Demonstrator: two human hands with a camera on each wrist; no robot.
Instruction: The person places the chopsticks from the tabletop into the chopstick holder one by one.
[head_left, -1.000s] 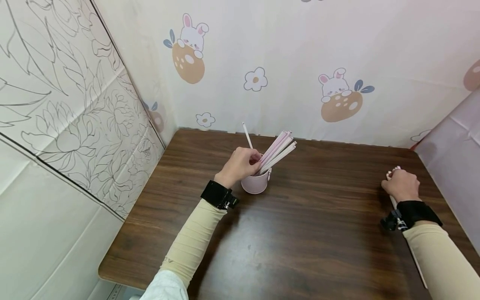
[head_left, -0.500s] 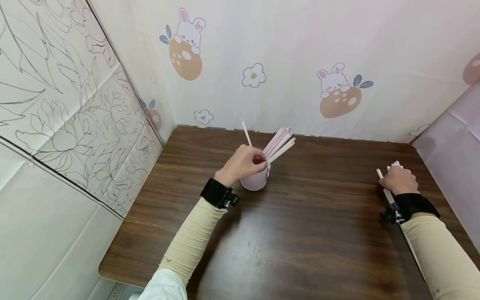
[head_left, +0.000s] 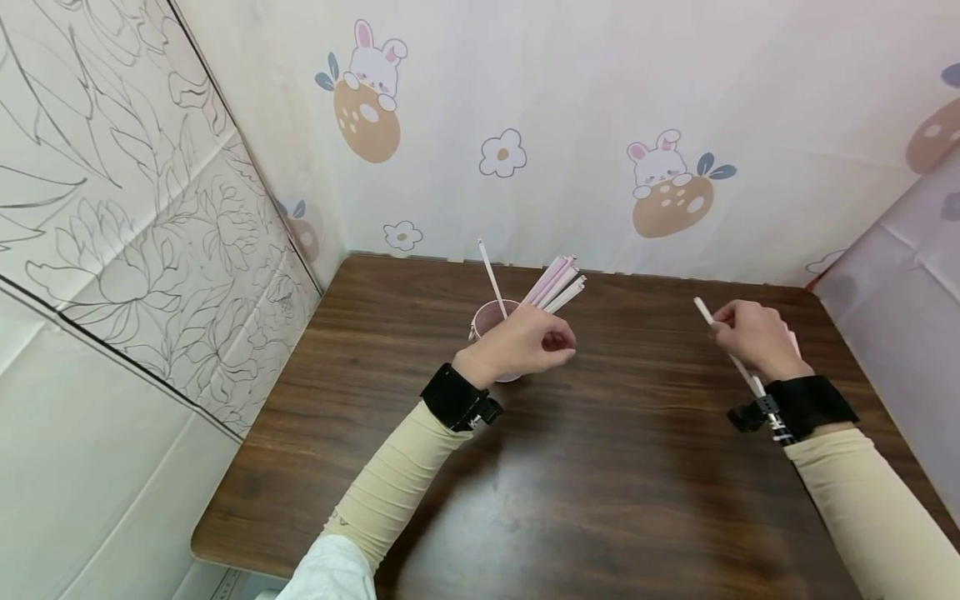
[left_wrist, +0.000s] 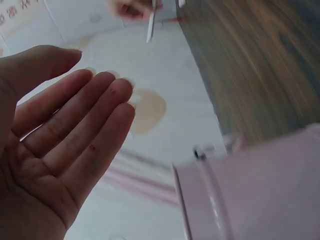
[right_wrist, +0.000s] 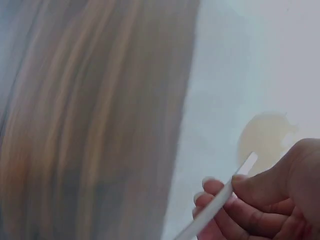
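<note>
My left hand (head_left: 521,343) hovers in front of the small pink bucket (head_left: 486,320), fingers loosely bent with nothing between them; the left wrist view shows its bare palm (left_wrist: 45,170) beside the bucket's wall (left_wrist: 260,195). Several thin white and pink sticks (head_left: 553,285) lean right out of the bucket, and a lone white stick (head_left: 490,271) leans left. Over the table's right side, my right hand (head_left: 757,337) pinches a slim white stick (head_left: 703,311) between thumb and fingers. Pale pink ends (head_left: 792,338) show behind that hand, mostly hidden.
Both stand over a dark brown wooden table (head_left: 637,483). A patterned cloth (head_left: 577,200) hangs along its back edge, a pale cloth (head_left: 892,283) borders the right, and a white panel with line-drawn flowers (head_left: 150,258) stands left.
My left hand has come away from the sticks in the bucket, moving right and nearer. My right hand has risen and shifted left, with the white stick in its pinch.
</note>
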